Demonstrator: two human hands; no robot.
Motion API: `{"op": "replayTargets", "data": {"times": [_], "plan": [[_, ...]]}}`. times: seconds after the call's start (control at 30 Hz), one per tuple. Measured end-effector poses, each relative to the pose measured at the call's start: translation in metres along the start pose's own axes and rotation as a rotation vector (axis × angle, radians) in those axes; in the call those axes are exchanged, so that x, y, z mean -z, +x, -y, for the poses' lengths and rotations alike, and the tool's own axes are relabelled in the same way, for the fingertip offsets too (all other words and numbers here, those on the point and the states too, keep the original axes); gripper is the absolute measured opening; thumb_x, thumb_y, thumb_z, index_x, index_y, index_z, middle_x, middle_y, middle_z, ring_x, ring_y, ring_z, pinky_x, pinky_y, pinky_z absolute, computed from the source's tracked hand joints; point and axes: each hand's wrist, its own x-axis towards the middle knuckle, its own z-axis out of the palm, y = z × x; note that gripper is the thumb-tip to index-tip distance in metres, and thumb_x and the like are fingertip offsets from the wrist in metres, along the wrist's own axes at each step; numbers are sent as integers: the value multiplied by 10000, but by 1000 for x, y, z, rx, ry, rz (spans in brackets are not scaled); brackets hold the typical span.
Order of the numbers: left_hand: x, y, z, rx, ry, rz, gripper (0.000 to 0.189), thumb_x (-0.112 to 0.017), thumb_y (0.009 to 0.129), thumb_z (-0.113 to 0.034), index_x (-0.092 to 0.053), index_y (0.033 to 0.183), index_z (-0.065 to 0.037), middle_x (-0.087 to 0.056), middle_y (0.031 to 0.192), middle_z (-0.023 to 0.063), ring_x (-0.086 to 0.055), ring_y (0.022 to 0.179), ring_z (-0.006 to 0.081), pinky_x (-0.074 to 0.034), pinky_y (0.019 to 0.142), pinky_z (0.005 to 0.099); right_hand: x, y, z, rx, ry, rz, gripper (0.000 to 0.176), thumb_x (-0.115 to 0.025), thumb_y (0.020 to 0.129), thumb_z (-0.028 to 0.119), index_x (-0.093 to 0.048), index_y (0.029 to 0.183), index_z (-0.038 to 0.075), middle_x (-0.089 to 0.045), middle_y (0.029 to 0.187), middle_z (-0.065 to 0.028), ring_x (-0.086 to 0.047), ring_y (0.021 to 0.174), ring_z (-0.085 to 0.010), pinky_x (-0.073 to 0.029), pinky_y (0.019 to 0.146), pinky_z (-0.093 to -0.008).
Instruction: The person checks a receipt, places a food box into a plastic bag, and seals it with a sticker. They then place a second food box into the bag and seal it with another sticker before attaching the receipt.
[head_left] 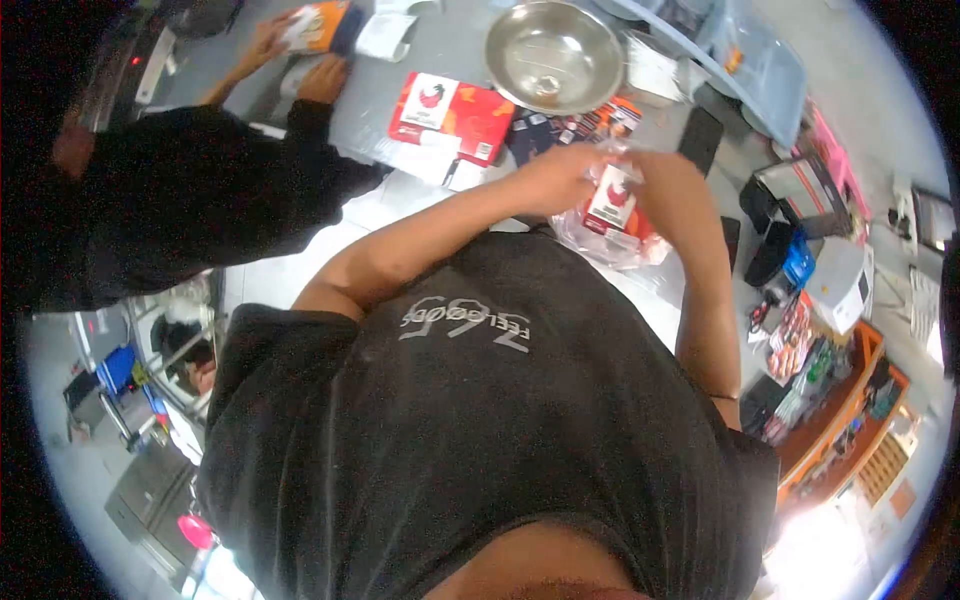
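- Clear plastic bag (627,250) with a red-and-white packet (611,200) inside: held at the near edge of the desk (455,45).
- Risk: a loose grip could let the packet drop past that edge to the floor; hard pulling could tear the film.
- Risk: the left forearm could nudge the red box (485,120), lying close to the same edge.
- Left hand (568,180): nearly closed, grasping the bag's upper left.
- Right hand (662,182): curled, gripping its upper right; fingertips hidden.
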Motion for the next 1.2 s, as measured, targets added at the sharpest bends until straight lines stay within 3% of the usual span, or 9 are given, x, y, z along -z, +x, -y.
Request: {"op": "replayTargets", "data": {"times": [0.13,0.3,0.47,0.53,0.67,0.83,0.93,1.07,1.2], "plan": [[-8,-13,11,251,-183,350,489,-629,962,-162,-577,1429,-25,-586,1469,207,-546,1379,308,-396,1175,441,-8,82,97,501,335,-345,499,-749,886,245,-655,1359,116,-681,1251,-197,-649,1172,-365,-510,1005,-443],[-5,-40,15,-211,-99,89,589,-680,963,-246,-518,1477,-8,-544,1506,209,-492,1408,328,-327,1208,455,-107,173,178,504,-282,-287,933,-874,746,295,-431,1566,263,-510,1396,-263,-524,1269,-475,-464,1010,-556],[8,-46,34,-45,-285,255,645,-701,969,-297,-487,1496,8,-505,1541,209,-448,1441,325,-299,1230,443,-112,189,189,510,-229,-259,991,-895,704,245,-420,1573,272,-500,1355,-228,-538,1163,-405,-473,944,-531],[3,-43,54,34,-365,456,713,-698,983,-337,-419,1564,-32,-416,1616,215,-350,1521,304,-215,1277,441,-123,192,182,561,-182,-319,1016,-907,690,245,-413,1577,263,-483,1389,-239,-514,1236,-431,-442,1021,-558],[50,-62,17,112,-136,441,591,-686,998,-302,-521,1493,-25,-517,1541,199,-449,1452,304,-332,1221,442,-123,189,161,646,-202,-314,1127,-923,664,348,-331,1620,287,-354,1565,-265,-385,1402,-516,-320,1159,-644],[72,-124,41,31,-513,90,429,-636,1027,-260,-623,1382,-20,-687,1341,133,-646,1221,267,-491,1074,410,-113,181,150,604,-197,-213,1126,-866,683,427,-281,1640,331,-273,1649,-227,-302,1471,-522,-242,1201,-674],[87,-166,76,548,-805,-100,358,-631,1024,-222,-648,1321,-22,-709,1257,104,-670,1167,198,-536,1030,384,-113,184,151,589,-142,-220,1004,-807,725,398,-349,1616,318,-331,1624,-203,-342,1456,-470,-285,1191,-617],[92,-182,96,672,-946,-939,424,-684,1000,-197,-582,1374,-24,-686,1171,81,-699,1029,170,-600,856,350,-112,184,152,589,-153,-221,944,-801,745,368,-393,1594,304,-352,1612,-194,-361,1448,-440,-309,1190,-572],[122,-182,86,320,688,-844,630,-749,947,-288,-506,1519,-185,-499,1525,166,-553,1338,392,-504,1089,477,-107,176,136,715,-161,-278,824,-764,841,350,-418,1584,266,-385,1592,-199,-368,1446,-451,-308,1199,-569]]}}
